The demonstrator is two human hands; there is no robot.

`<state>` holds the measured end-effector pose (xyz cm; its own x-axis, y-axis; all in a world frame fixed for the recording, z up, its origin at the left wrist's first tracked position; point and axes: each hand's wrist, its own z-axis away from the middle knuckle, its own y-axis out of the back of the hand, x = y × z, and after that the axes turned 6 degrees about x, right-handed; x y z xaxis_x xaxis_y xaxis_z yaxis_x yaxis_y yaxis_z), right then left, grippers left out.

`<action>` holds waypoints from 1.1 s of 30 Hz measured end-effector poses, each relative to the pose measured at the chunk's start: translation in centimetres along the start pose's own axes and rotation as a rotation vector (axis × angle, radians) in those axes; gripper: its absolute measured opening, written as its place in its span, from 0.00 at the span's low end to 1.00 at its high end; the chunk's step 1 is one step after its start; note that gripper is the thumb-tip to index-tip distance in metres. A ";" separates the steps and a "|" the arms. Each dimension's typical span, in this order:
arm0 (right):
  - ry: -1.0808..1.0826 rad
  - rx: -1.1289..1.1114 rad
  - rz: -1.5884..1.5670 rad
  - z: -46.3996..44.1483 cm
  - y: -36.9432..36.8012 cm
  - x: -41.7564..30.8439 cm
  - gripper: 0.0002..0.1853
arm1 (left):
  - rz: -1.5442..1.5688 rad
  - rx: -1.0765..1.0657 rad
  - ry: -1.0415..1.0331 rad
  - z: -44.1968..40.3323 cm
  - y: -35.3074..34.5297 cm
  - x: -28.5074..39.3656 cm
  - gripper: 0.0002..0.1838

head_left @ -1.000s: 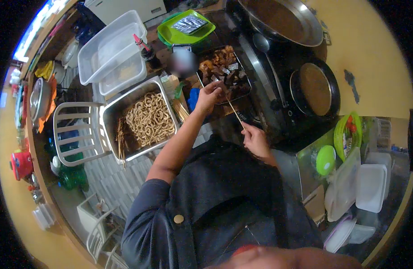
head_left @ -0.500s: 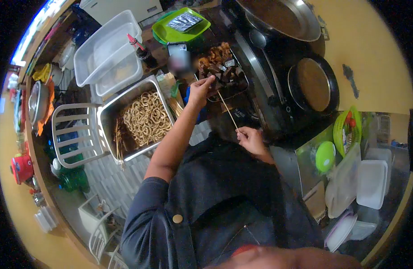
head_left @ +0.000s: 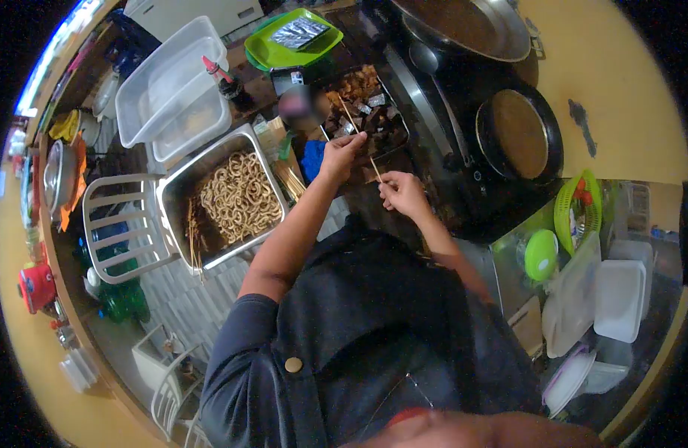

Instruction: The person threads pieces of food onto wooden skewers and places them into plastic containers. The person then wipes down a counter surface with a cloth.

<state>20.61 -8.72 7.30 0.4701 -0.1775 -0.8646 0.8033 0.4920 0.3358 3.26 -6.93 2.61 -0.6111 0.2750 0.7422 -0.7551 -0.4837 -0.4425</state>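
My right hand (head_left: 404, 193) pinches the lower end of a thin bamboo skewer (head_left: 375, 169). The skewer slants up and to the left, its pointed end sticking out above my left hand (head_left: 344, 155). The fingers of my left hand are closed around the skewer's middle. They hide whether a dark piece sits on it there. Just beyond both hands is a tray (head_left: 408, 142) holding dark brown cubes (head_left: 389, 128), several foil-like silvery bits and reddish-brown meat pieces (head_left: 357, 81).
Left stands a metal pan (head_left: 165, 201) of ring-shaped pieces (head_left: 236, 198) on a white chair (head_left: 97, 224). Bare skewers (head_left: 290, 179) lie near a blue cloth (head_left: 312, 158). A dark bottle (head_left: 236, 93), green tray (head_left: 273, 52), ladle (head_left: 445, 101) and frying pan (head_left: 519, 138) surround the work area.
My right hand has moved up and left, closer to my left hand. The skewer has slid up through my left fingers, so its tip now shows beyond them.
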 end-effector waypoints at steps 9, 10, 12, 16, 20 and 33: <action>0.015 0.129 -0.114 0.6 1.2 3.8 0.07 | -0.947 0.037 -0.767 -2.4 -0.1 0.8 0.14; 0.014 0.148 -0.084 1.0 1.7 4.0 0.07 | -1.092 0.028 -0.936 -3.1 0.0 1.0 0.15; 0.012 0.188 -0.026 1.8 2.6 4.1 0.08 | -1.275 0.017 -0.967 -3.7 -1.4 1.9 0.20; -0.090 0.181 -0.128 3.1 3.5 4.9 0.06 | -1.470 0.127 -0.949 -7.3 -3.4 0.5 0.25; -0.112 0.182 -0.122 4.1 4.0 5.5 0.06 | -1.523 0.177 -0.928 -8.3 -4.6 -1.0 0.20; -0.034 0.139 0.004 5.3 3.3 4.4 0.08 | 0.176 -0.013 0.076 -6.6 -0.7 0.6 0.19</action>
<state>27.29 -12.40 6.62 0.4832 -0.2057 -0.8510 0.8435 0.3698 0.3895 1.83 -0.96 0.02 -0.7500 0.2497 0.6125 -0.6377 -0.5191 -0.5691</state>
